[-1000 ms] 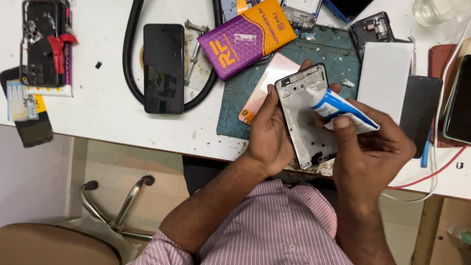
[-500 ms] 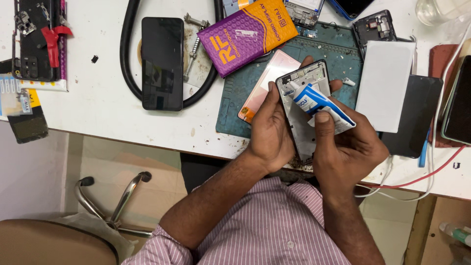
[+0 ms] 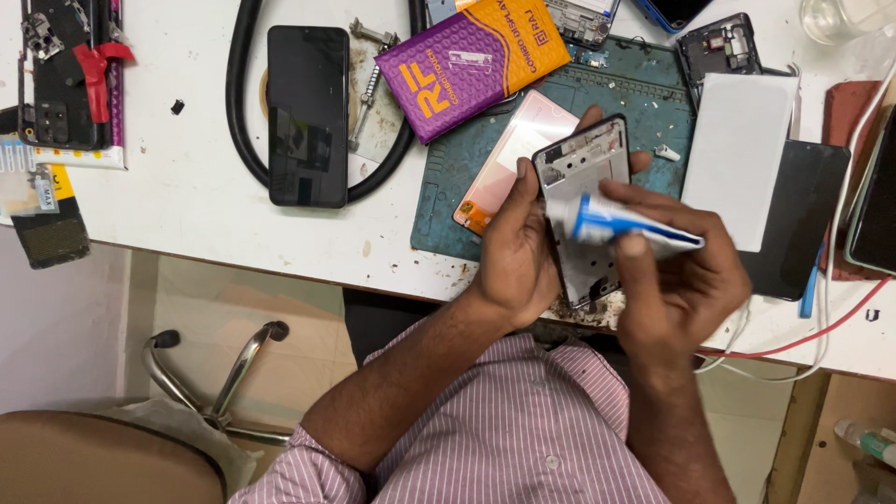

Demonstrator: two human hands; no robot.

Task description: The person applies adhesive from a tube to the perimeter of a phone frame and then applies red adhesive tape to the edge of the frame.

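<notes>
Holding a grey phone frame (image 3: pixel 586 201) upright over the near edge of the worktop (image 3: pixel 187 201), the left hand (image 3: pixel 516 252) has its grip closed round the frame's left edge, thumb on the front, fingertips showing past the far side. Right hand (image 3: pixel 681 280): grip closed on a white-and-blue tube (image 3: pixel 621 224), thumb pressed on top, tube lying across the frame's middle, nozzle end toward the left and touching or just above it; cannot tell which.

Under the hands, a teal work mat (image 3: pixel 448 196), with a pale pink panel (image 3: pixel 513 159) lying tilted on it, partly behind the frame.

Packages: a purple-and-orange padded packet (image 3: pixel 471 61), rectangular, tilted, at the far edge of the mat. White flat sheet (image 3: pixel 742 159) right of the frame, overlapping a black panel (image 3: pixel 803 215). Far left, a long card pack (image 3: pixel 61 79) with black parts and a red piece. Near left edge, a small yellow-and-black label (image 3: pixel 42 215).

Black phone (image 3: pixel 308 112) face up inside a loop of black cable (image 3: pixel 245 121), left of the mat.
</notes>
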